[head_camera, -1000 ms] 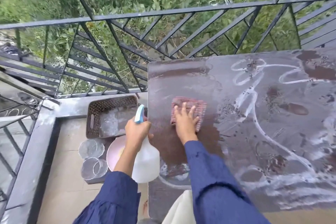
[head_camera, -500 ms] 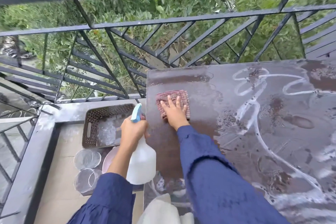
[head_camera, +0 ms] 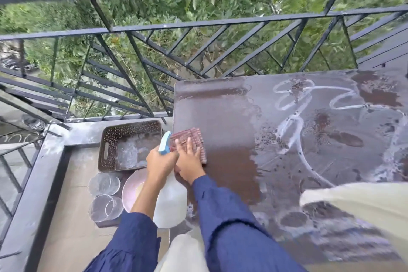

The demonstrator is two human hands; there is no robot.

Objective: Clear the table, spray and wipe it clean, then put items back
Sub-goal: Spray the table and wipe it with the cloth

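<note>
The right hand [head_camera: 189,161] lies flat with fingers spread on the cloth [head_camera: 195,142], pressing it against the tabletop [head_camera: 231,130] at its left edge, in the middle of the frame. The left hand [head_camera: 161,161] is wrapped round the neck of the bottle [head_camera: 170,203], just left of that edge. A dark wiped band runs up the left side. The white smears and specks to the right are untouched, so wiping looks barely begun.

To do this well, keep the palm flat and the pressure even, overlap each pass, and work rightward into the residue. At the edge, lift the cloth before grime drops on the basket [head_camera: 130,146] and glasses [head_camera: 104,183] on the floor below.

Half a second earlier the cloth sat higher in the frame, nearer the table's far-left corner. It has since slid down and left to the edge. Pale fabric now fills the lower right.
</note>
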